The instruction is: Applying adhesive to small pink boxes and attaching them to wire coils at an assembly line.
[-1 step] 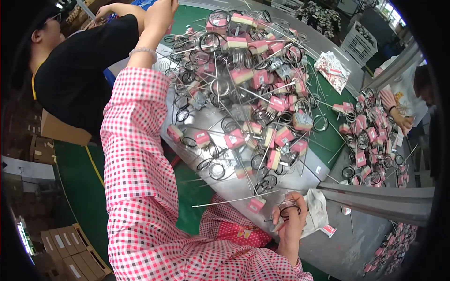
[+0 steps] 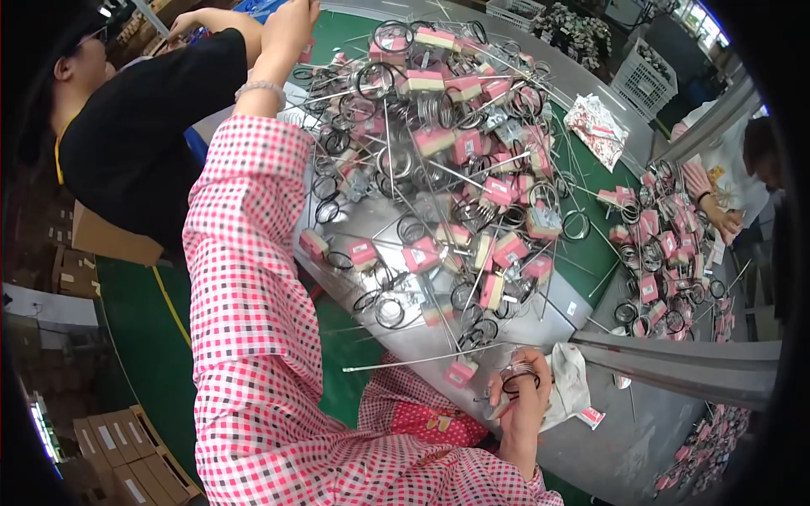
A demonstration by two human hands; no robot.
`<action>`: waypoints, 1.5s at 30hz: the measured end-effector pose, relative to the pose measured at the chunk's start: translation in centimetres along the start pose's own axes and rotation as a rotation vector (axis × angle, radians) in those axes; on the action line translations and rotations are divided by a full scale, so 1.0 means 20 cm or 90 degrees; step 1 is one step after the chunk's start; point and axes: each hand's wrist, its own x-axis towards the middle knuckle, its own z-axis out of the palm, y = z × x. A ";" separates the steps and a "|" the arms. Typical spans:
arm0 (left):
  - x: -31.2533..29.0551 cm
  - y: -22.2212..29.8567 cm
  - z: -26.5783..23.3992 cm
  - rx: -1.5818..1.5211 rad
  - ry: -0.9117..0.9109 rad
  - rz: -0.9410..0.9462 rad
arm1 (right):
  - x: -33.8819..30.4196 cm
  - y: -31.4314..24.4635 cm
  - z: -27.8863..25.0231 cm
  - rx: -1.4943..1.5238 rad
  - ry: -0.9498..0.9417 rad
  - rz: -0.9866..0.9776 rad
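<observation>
My right hand [image 2: 525, 409] is closed round a coil of thin dark wire [image 2: 520, 377] at the near edge of the metal table. From that coil a long thin rod [image 2: 422, 361] appears to reach out leftward past the table edge. A small pink box [image 2: 460, 372] lies just left of this hand. My left hand [image 2: 288, 29] is stretched far forward to the top edge of the view, where its fingers are mostly cut off; whether it holds anything is hidden. Before me spreads a large heap of coiled wires, thin rods and pink-and-cream boxes [image 2: 434, 139].
A white cloth [image 2: 570, 384] lies right of my right hand. Beyond it a metal rail [image 2: 675, 358] crosses, with another heap of pink parts [image 2: 666, 244] behind. A co-worker in black [image 2: 152, 143] is at left; another person's hand [image 2: 721, 218] is at far right. A white plastic bag [image 2: 597, 131] lies farther back.
Both arms stay nearly in place. The rod at my right hand has shifted a little left, and the coil has turned slightly in my fingers.
</observation>
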 end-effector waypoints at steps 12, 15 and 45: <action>-0.12 0.27 -0.40 -0.629 0.016 -0.077 | 0.07 -0.09 0.06 0.092 -0.017 -0.051; -0.44 0.68 -0.93 -0.570 0.009 0.028 | 0.10 -0.10 0.02 0.216 -0.026 -0.111; -0.05 0.60 -0.76 -0.445 0.131 -0.019 | -0.08 -0.08 0.04 -0.218 -0.246 -0.369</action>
